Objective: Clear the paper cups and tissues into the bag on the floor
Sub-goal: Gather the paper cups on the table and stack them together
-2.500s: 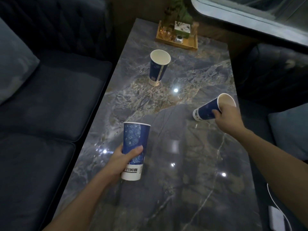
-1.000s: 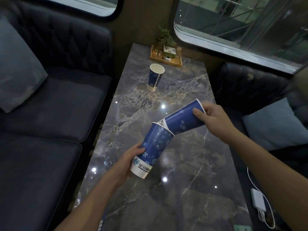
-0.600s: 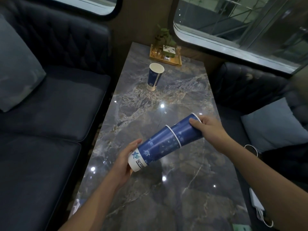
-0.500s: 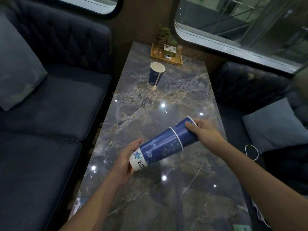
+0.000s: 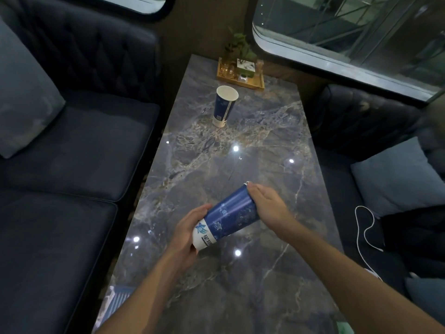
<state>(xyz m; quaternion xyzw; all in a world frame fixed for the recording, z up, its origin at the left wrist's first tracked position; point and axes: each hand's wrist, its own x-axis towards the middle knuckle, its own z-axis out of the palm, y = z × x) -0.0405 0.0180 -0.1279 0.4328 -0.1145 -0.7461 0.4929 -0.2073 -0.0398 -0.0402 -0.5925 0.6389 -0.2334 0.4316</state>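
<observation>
**Head view: nested cups held over the table, one cup left standing**

Head camera, looking forward and down. A nested pair of cups (image 5: 230,216) is held tilted above the marble table (image 5: 252,285), base toward 7 o'clock and mouth toward 1 o'clock. The left hand (image 5: 186,233) is wrapped around the white base band; the right hand (image 5: 266,203) is laid flat against the mouth end, fingers extended, as if the inner cup were being pressed home. Only a sliver of white rim is seen at the top, so the nesting is judged nearly complete.

Progress is judged as early. A single cup (image 5: 224,106) is left upright at 12 o'clock, just in front of a wooden tray (image 5: 255,85) bearing a small plant. No tissues can be made out on the table. The bag on the floor cannot be identified with certainty; a pale striped object (image 5: 115,302) is glimpsed at 7 o'clock beside the table edge, and its nature cannot be told. Nothing is shown as deposited yet.

On the white band of the held cup a blue winged or wave-like logo is printed, with dark characters beneath it too blurred to be read. A small label on the standing cup is likewise illegible.
</observation>
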